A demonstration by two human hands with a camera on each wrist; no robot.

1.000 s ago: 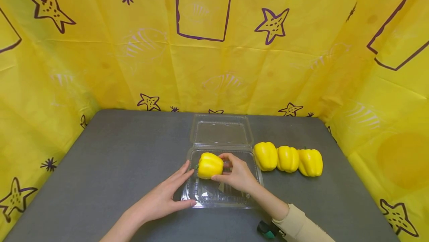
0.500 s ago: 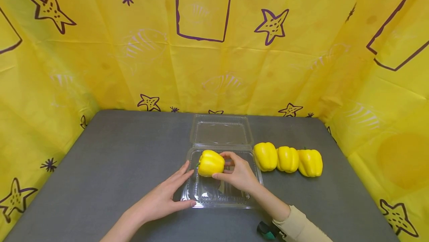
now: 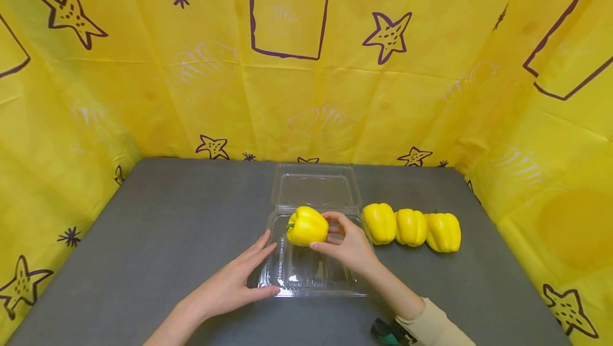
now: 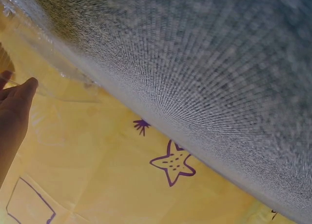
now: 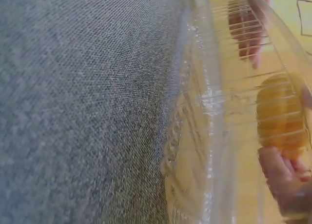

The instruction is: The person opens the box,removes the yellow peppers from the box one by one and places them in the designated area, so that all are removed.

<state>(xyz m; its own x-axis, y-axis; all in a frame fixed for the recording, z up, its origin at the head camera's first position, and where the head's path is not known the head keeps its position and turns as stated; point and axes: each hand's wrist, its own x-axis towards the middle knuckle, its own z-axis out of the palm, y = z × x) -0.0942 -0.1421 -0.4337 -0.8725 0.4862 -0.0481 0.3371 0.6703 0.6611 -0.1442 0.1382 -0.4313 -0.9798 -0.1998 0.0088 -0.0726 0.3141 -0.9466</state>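
A yellow bell pepper [image 3: 308, 226], its green stem toward the left, is held over the base of a clear plastic clamshell container [image 3: 313, 288]. My right hand [image 3: 349, 245] grips its right end between thumb and fingers. In the right wrist view the pepper [image 5: 280, 112] shows through the container's ribbed wall [image 5: 209, 136]. Fingers spread and straight, my left hand [image 3: 234, 282] rests along the container's left edge, thumb at the front left corner. The open lid [image 3: 313, 189] lies flat behind the base. The left wrist view catches part of my left hand [image 4: 14, 112] at the plastic.
Three more yellow bell peppers [image 3: 411, 227] stand in a row just right of the container on the grey table [image 3: 158, 239]. A yellow printed cloth [image 3: 306, 106] encloses the table at the back and sides. A black and green strap device [image 3: 388, 332] sits by the right sleeve.
My right hand has lifted the pepper up from the container base and shifted it slightly right and back. The left hand, container and other peppers stay where they were.
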